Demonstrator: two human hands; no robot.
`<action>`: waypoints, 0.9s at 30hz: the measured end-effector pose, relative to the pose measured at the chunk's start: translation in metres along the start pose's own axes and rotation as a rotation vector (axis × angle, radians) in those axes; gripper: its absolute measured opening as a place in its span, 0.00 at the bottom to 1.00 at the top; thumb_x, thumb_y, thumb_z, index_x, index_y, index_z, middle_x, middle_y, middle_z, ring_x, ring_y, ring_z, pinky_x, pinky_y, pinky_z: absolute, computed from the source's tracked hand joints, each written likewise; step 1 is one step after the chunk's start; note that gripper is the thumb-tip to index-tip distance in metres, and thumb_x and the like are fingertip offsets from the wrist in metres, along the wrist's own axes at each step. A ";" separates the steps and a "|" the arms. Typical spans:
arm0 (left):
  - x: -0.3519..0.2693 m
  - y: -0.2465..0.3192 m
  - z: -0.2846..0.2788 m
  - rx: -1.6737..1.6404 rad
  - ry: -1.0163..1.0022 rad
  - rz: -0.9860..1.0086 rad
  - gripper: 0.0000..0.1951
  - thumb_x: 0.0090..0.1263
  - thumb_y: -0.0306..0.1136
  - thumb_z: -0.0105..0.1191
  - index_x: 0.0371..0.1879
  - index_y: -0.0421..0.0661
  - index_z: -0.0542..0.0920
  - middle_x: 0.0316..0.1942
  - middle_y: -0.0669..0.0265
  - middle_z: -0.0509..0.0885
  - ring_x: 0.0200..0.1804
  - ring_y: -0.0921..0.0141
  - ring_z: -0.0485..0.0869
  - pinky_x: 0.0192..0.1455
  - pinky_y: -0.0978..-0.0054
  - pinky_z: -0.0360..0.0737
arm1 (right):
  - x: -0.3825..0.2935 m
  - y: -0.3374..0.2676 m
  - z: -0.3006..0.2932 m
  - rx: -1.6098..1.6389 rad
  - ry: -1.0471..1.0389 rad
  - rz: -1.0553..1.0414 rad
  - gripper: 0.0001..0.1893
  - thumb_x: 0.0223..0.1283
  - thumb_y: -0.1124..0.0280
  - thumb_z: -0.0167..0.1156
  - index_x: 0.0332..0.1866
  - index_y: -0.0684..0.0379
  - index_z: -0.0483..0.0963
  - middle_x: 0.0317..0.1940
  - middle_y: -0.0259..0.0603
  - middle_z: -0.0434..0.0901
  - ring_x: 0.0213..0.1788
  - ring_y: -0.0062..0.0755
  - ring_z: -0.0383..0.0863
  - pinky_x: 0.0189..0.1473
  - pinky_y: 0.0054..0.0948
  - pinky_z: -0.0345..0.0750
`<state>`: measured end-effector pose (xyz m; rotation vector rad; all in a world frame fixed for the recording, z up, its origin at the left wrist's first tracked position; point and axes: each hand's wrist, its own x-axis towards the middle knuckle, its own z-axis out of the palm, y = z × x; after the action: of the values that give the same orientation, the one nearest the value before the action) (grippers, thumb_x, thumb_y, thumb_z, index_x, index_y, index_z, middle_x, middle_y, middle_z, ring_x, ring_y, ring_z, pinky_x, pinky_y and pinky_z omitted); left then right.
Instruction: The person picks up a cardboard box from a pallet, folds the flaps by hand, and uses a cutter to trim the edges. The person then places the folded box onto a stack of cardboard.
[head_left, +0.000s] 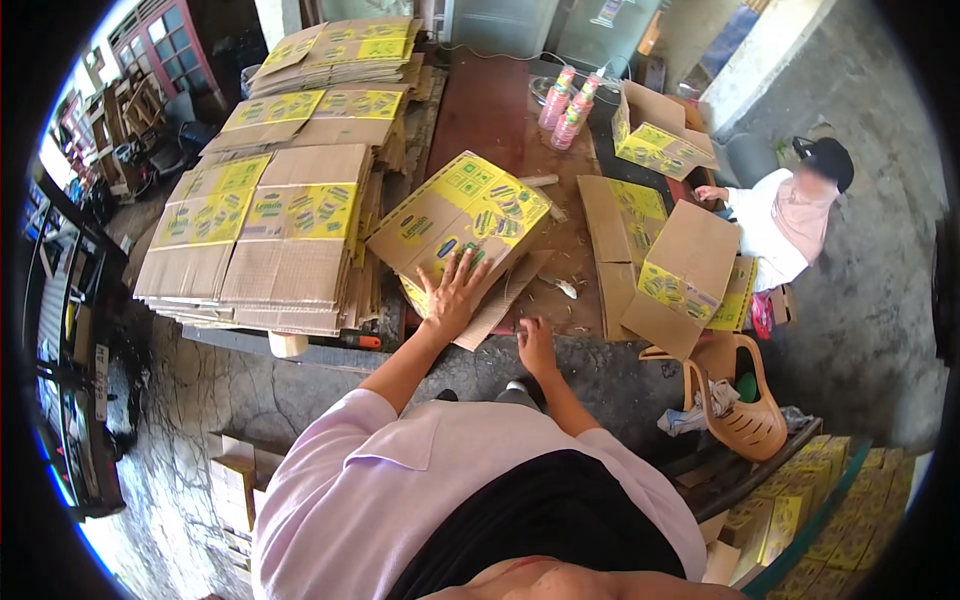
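A brown and yellow printed cardboard carton sits at an angle on the table before me. My left hand lies flat on its near side, fingers spread. From the carton's lower right a loose flap sticks out over the table's front edge. My right hand hovers near that edge, right of the flap and apart from it. Its fingers are curled; whether anything small is between them cannot be made out. Flattened cartons in tall stacks stand close on the left.
Rolls of tape and an orange-handled tool lie by the front edge. Opened cartons stand right, beside a seated person. Stacked pink cups are at the back. A plastic chair is behind right.
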<state>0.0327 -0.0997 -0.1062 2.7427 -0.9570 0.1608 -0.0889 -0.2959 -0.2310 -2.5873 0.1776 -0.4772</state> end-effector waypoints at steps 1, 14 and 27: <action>0.000 0.001 -0.002 0.009 -0.002 0.002 0.40 0.61 0.29 0.52 0.73 0.67 0.53 0.75 0.67 0.53 0.75 0.58 0.52 0.59 0.18 0.46 | 0.014 -0.006 -0.004 0.012 0.061 0.006 0.15 0.49 0.78 0.62 0.44 0.62 0.72 0.47 0.49 0.71 0.52 0.53 0.71 0.54 0.43 0.70; 0.014 0.018 -0.025 -0.018 -0.064 -0.073 0.50 0.46 0.33 0.69 0.71 0.67 0.57 0.74 0.70 0.56 0.74 0.60 0.56 0.62 0.24 0.49 | 0.092 0.095 0.042 -0.119 -0.627 0.122 0.28 0.54 0.66 0.61 0.60 0.66 0.67 0.56 0.57 0.74 0.55 0.54 0.75 0.53 0.44 0.76; 0.035 0.062 -0.011 0.038 -0.053 -0.376 0.48 0.43 0.40 0.73 0.69 0.55 0.62 0.73 0.64 0.58 0.74 0.57 0.55 0.66 0.31 0.51 | 0.187 0.096 0.039 1.673 -0.476 0.816 0.17 0.59 0.53 0.64 0.47 0.49 0.73 0.38 0.27 0.78 0.41 0.20 0.77 0.42 0.31 0.75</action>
<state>0.0210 -0.1653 -0.0776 2.9133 -0.4379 0.0409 0.0952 -0.4011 -0.2541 -0.7860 0.3987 0.2755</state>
